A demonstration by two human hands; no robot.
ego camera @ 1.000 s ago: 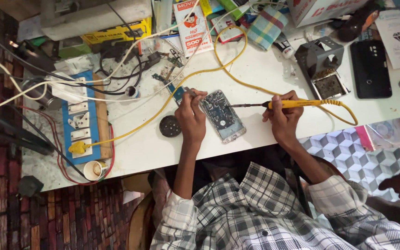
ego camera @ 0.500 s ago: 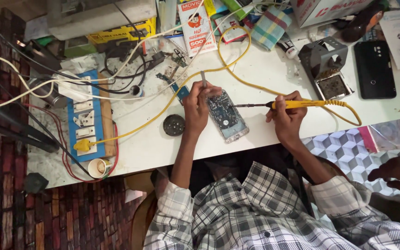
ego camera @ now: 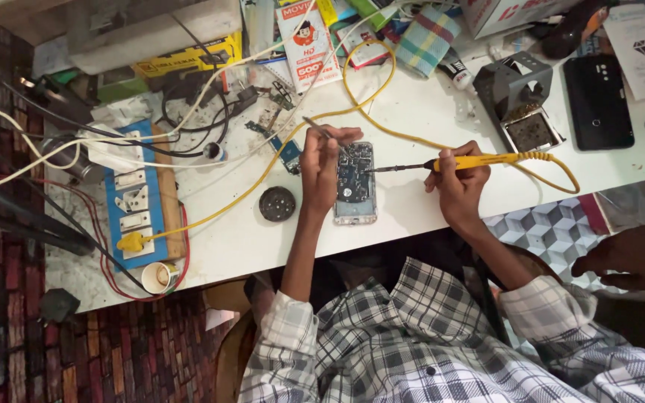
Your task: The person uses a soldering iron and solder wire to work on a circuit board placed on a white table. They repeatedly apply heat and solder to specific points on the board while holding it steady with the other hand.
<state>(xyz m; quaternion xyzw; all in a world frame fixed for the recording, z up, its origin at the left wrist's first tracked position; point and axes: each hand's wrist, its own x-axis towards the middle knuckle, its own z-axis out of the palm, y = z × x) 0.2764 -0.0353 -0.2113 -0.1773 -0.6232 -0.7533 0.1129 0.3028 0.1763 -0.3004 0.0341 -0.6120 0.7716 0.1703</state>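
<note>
Head view, looking down on a white worktable (ego camera: 412, 97); opened phone (ego camera: 354, 183) lies flat at frame centre, back cover off, circuit board exposed, long axis running top to bottom of the frame.

Left hand (ego camera: 321, 160) sits just left of the phone, touching its left edge; fingers curled shut, pinching thin metal tweezers (ego camera: 319, 128) whose free end points to the upper left.

Right hand (ego camera: 457, 183) is right of the phone, apart from it; fingers closed in a pen grip around yellow-handled soldering iron (ego camera: 479, 160); iron lies roughly level, dark tip at the phone's right edge; cannot tell if the tip touches the board. Yellow cable (ego camera: 367, 82) leaves the handle, loops right, then swings up across the table towards top centre and back down to the left.

Round black puck-like part (ego camera: 277, 204) sits left of the left wrist, near it, not touching; small blue circuit board (ego camera: 290, 153) just upper left of the left hand. Blue switchboard on a wooden base (ego camera: 137, 198) at left of frame, tangle of white and black wires above it; small tape roll (ego camera: 157, 277) at its lower end.

Grey metal iron stand (ego camera: 520, 101) upper right; black phone (ego camera: 599, 101) lying flat right of it. Checked shirt sleeves (ego camera: 412, 336) fill the bottom of the frame. Another person's hand (ego camera: 628, 257) at right edge, off the table.
</note>
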